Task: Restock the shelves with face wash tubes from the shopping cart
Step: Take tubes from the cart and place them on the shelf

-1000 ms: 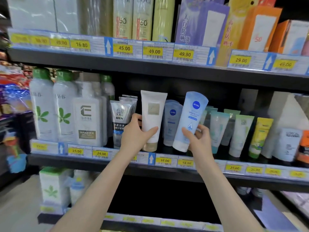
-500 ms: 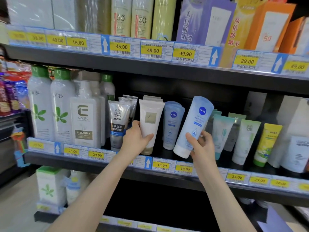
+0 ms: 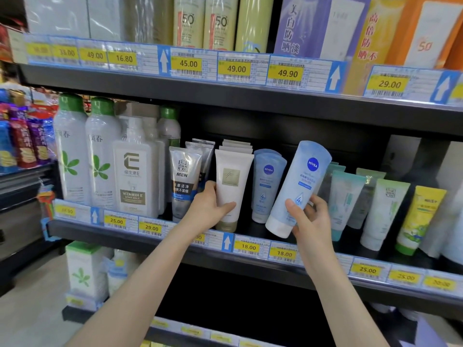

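My left hand (image 3: 209,209) grips a white face wash tube with a gold cap (image 3: 231,181); it stands cap-down at the front of its row on the middle shelf (image 3: 175,240). A pale blue Nivea tube (image 3: 299,186) is in my right hand (image 3: 309,216), tilted with its white cap down and left, just over the shelf's front edge. Two more blue Nivea tubes (image 3: 268,181) stand behind it. The shopping cart is out of view.
Left of the white tube stand silver MEN tubes (image 3: 184,179), a Vitamin E bottle (image 3: 132,176) and green-capped bottles (image 3: 71,151). Teal, green and yellow tubes (image 3: 383,211) fill the right side. The upper shelf (image 3: 225,93) overhangs; price tags line both edges.
The white tube has moved back and down into its row and now stands on the shelf. My right hand has stayed near the Nivea row, its tube still tilted. The view has moved closer.
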Tool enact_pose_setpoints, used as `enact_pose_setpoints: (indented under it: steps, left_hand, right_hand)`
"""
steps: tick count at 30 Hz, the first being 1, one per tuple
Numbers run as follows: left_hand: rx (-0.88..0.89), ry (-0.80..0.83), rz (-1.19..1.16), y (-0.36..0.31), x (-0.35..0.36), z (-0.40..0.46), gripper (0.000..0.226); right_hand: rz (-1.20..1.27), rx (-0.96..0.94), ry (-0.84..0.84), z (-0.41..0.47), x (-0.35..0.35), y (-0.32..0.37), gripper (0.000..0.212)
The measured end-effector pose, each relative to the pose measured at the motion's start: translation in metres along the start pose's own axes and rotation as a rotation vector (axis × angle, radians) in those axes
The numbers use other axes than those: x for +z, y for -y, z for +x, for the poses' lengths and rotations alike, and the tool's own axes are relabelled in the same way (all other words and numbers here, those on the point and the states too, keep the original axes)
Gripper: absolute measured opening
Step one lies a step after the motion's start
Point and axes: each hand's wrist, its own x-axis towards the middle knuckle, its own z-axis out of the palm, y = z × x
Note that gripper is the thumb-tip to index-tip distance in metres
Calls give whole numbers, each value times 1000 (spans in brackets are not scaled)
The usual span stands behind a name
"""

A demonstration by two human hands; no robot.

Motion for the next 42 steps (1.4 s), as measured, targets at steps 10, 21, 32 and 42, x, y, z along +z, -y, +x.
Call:
enact_pose_setpoints:
  steps: [10,21,32,42]
  left_hand:
    - [124,-107,149,2,1,-22,71]
    - [434,-237,681,39,20,-75,45]
    - [494,-364,573,50,32,-70,52]
    - [565,-444,560,53,35,-68,41]
  right_hand:
    - [-19,14,-12,4,-2,-4,47]
    - [-269,26,35,12,7,1,42]
    - [-734,-28,56,14,23,-6,49]
    - [-893,10,15,14,28,-9,48]
